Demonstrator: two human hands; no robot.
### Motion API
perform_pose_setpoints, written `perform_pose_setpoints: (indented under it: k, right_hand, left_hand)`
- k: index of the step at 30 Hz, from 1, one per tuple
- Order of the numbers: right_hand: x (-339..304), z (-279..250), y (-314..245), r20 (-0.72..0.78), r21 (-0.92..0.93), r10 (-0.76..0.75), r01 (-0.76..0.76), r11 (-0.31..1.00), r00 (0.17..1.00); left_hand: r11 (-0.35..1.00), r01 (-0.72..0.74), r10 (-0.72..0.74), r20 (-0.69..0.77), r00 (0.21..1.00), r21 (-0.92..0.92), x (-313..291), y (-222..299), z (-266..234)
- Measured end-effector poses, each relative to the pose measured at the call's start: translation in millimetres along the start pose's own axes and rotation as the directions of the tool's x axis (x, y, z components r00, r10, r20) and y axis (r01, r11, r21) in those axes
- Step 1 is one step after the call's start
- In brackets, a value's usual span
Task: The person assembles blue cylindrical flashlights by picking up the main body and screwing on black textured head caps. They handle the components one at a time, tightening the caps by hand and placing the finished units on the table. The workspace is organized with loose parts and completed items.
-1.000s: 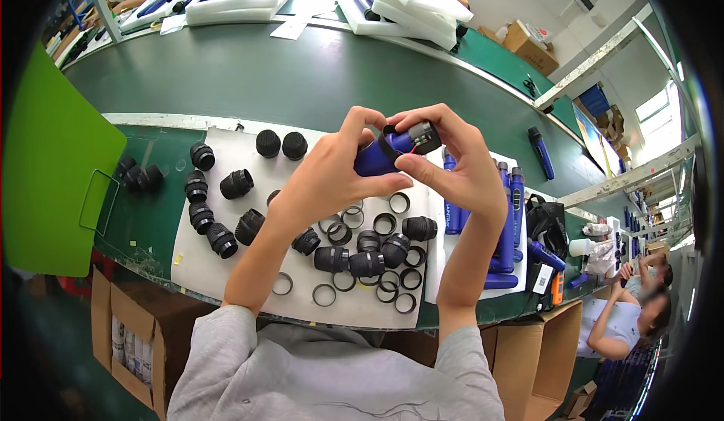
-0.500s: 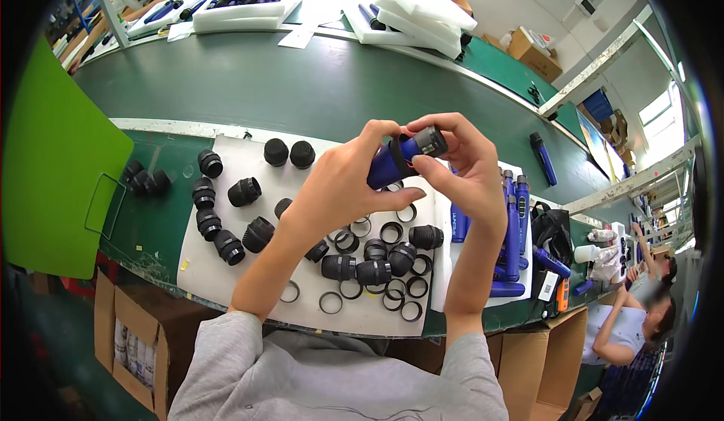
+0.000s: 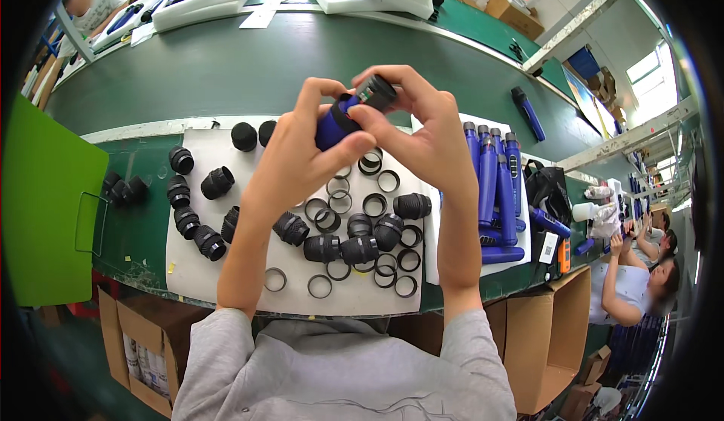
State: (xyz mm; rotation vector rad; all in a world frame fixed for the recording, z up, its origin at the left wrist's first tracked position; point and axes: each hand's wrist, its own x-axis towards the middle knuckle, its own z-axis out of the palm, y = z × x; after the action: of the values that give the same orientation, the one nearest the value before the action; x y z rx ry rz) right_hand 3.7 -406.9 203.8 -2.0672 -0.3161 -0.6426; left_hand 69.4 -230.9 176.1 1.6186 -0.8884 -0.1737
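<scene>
A blue microphone body [image 3: 332,129] is held up above the mat, tilted with its dark upper end [image 3: 375,93] toward the upper right. My left hand [image 3: 302,134] wraps its fingers around the blue part. My right hand [image 3: 418,123] grips near the dark end, its thumb and fingers around it. A black ring [image 3: 345,113] sits around the body between my hands. Below them, several black microphone heads [image 3: 323,248] and loose black rings [image 3: 319,286] lie on the pale mat [image 3: 234,270].
Several blue microphone bodies [image 3: 488,187] lie on a white foam tray [image 3: 434,266] at right. One more microphone [image 3: 528,112] rests on the green table [image 3: 226,66]. A green bin [image 3: 45,202] stands at left, and cardboard boxes [image 3: 539,345] stand below the edge. Co-workers [image 3: 626,285] sit at far right.
My hands and the microphone body have shifted left and up in the picture, with the body still between them. The whole view has moved slightly too.
</scene>
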Motion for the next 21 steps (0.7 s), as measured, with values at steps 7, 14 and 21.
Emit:
perform_pose_setpoints:
  k: [7, 14, 21]
  right_hand:
    - [-5.1, -22.6, -14.1, 0.069, -0.087, 0.039, -0.033, 0.996, 0.997]
    - [-48.5, -26.3, 30.8, 0.425, -0.797, 0.696, -0.125, 0.590, 0.579]
    - [-94.7, -32.4, 76.5, 0.514, -0.711, 0.729, -0.251, 0.657, 0.453]
  left_hand:
    - [0.977, -0.013, -0.006, -0.089, 0.996, -0.212, 1.6, -1.3, -3.7]
    - [0.985, -0.032, 0.022, -0.056, 0.998, -0.171, -2.6, 0.6, -8.5]
    - [0.994, -0.106, 0.106, 0.005, 0.994, -0.018, -2.4, 13.1, -4.4]
